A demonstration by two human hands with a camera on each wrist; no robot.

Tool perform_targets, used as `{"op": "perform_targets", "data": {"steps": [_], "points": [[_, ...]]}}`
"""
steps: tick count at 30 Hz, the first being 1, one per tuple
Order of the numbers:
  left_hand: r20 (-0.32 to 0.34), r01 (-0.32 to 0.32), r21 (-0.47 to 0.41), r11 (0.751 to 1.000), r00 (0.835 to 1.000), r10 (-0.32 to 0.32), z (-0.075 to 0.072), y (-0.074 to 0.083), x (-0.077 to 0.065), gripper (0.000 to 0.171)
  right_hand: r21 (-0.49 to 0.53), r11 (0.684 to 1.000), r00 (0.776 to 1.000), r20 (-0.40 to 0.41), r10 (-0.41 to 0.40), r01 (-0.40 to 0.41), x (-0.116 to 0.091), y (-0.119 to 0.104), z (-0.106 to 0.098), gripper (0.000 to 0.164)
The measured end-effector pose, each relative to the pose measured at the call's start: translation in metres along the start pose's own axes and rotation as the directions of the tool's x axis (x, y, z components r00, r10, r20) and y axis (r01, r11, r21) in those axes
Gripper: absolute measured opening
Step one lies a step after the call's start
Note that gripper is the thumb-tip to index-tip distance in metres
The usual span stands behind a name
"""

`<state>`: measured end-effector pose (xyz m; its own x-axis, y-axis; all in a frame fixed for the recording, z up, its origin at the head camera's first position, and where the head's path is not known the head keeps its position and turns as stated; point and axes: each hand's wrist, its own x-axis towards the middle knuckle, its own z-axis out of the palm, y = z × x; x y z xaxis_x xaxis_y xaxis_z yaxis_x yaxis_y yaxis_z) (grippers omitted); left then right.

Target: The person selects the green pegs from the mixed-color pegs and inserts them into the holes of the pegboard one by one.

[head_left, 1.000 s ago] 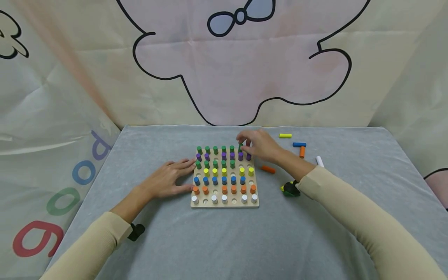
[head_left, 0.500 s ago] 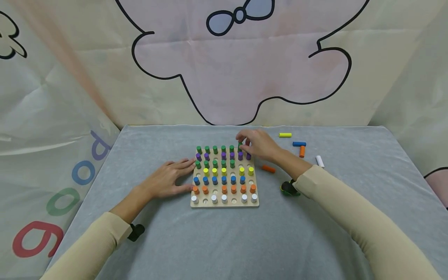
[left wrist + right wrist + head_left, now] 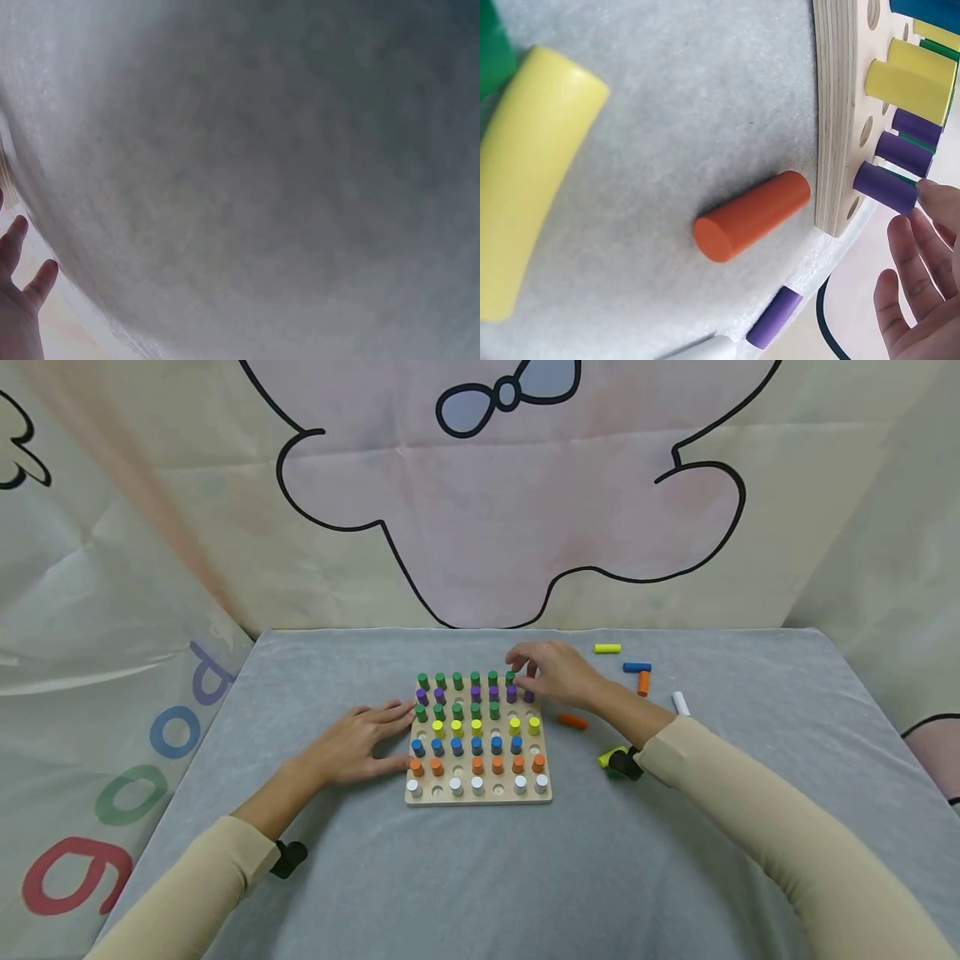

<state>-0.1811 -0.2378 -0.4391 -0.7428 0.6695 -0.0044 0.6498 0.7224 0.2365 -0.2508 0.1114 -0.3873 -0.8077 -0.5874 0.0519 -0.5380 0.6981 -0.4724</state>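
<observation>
A wooden pegboard (image 3: 480, 802) lies on the cloth, its rows of coloured pegs standing upright in holes. My left hand (image 3: 367, 743) rests beside its left edge, fingers straight and fingertips at the side; only part of that hand (image 3: 19, 300) shows in the left wrist view. At the back right corner my right hand (image 3: 558, 672) pinches a green peg (image 3: 510, 678) in the back row between thumb and fingers. In the right wrist view its thumb overlaps the end of a purple peg (image 3: 885, 187), and the green peg is mostly hidden.
Right of the board lie an orange peg (image 3: 572, 722), a yellow peg (image 3: 607, 648), a blue peg (image 3: 637, 667), another orange peg (image 3: 643, 683) and a white peg (image 3: 680, 702). A loose purple peg (image 3: 774, 317) shows in the right wrist view. Yellow (image 3: 540, 180) and green (image 3: 491, 52) pegs lie near my right wrist.
The green peg at my right fingertips sits slightly lower, about level with its row. The head view has shifted slightly. My left hand stays at the board's edge.
</observation>
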Motion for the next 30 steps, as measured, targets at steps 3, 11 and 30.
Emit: {"op": "perform_targets", "data": {"steps": [3,11,30], "points": [[0.001,0.0,-0.001,1.0,1.0,0.0,0.0,0.0,0.0,0.078,-0.002,1.0,1.0,0.006,-0.01,0.01,-0.003,-0.002,-0.003,0.033],[-0.007,-0.016,0.003,1.0,1.0,0.016,0.001,-0.001,0.0,0.077,-0.025,0.999,0.999,0.019,-0.045,0.046,-0.017,-0.003,-0.009,0.029],[-0.013,-0.028,0.009,1.0,1.0,0.028,-0.002,-0.001,-0.001,0.076,-0.002,0.999,0.998,0.034,-0.054,0.054,-0.095,0.01,-0.023,0.035]]}}
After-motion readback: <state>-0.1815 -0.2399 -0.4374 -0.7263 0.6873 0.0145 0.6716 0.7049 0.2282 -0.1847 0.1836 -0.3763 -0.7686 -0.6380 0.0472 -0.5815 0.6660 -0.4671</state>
